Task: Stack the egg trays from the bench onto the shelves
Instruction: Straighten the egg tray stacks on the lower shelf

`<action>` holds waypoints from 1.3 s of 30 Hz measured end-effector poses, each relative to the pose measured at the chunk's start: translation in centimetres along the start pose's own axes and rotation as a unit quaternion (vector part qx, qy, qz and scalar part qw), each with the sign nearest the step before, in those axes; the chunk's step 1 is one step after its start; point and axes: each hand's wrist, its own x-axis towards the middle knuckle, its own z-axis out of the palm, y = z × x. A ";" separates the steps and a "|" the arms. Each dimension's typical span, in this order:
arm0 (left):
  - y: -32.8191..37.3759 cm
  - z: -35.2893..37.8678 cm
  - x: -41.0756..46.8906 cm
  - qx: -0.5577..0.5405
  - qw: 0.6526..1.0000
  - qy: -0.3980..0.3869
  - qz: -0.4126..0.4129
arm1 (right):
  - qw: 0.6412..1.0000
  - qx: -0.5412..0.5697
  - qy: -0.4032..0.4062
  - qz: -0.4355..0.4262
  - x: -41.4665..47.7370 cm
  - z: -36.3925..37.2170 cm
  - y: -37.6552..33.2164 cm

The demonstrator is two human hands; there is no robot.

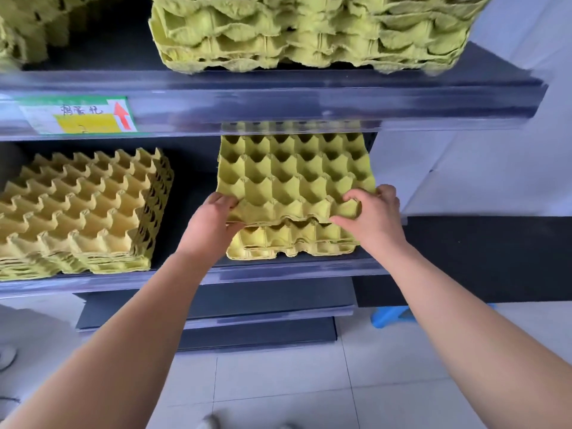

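Item 1, nearest: tiled floor (278, 382), with a blue stool (390, 315) by the unit's right foot, well apart from the hands.

Item 2: left hand (213, 218), at the near left corner of the egg tray (294, 174). Its fingers curl over the top and the thumb lies beneath, pinching the rim.

Item 3: right hand (371, 212), at the near right corner. Its thumb and curled fingers hook into the edge cups and grip the rim.

Item 4: the egg tray itself, cups up, held over the short stack (294, 243) at the right end of the middle shelf (278, 270), close to its front edge. The tray's near edge sits just above the stack. Its far edge runs behind the lip of the upper shelf (278, 103), so we cannot tell whether it has nested.

Item 5: a taller stack (83, 212) at the left end of the same shelf, well apart.

Item 6, farthest: a paper label (77, 114) with a red arrow on the upper shelf's front edge, and more trays (309, 32) piled above.

Hazards, as we judge them:
- If the cups are lowered out of line, the tray will ride high and the stack will lean.
- A forward shove could slide the short stack backward.
- The hidden far edge may catch under the upper shelf.
- The soft pulp rim may tear under a hard pinch.
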 end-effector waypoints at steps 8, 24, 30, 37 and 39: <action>-2.3 2.8 -0.3 0.062 0.995 -0.070 -0.033 | 0.991 -0.121 -0.055 -0.011 -0.4 3.2 1.2; -1.8 5.6 -1.4 0.044 0.999 -0.012 -0.008 | 0.998 0.028 -0.056 0.000 -0.5 3.1 3.3; -1.9 6.1 -1.3 0.016 1.000 0.008 -0.015 | 0.999 -0.012 -0.025 -0.047 -0.5 3.0 3.7; -3.5 6.0 -1.5 0.034 0.998 -0.030 -0.037 | 0.997 -0.025 -0.034 -0.064 -0.8 4.2 3.8; -3.3 6.2 -1.5 0.031 0.998 -0.032 -0.046 | 0.997 -0.032 -0.038 -0.052 -0.9 4.9 4.2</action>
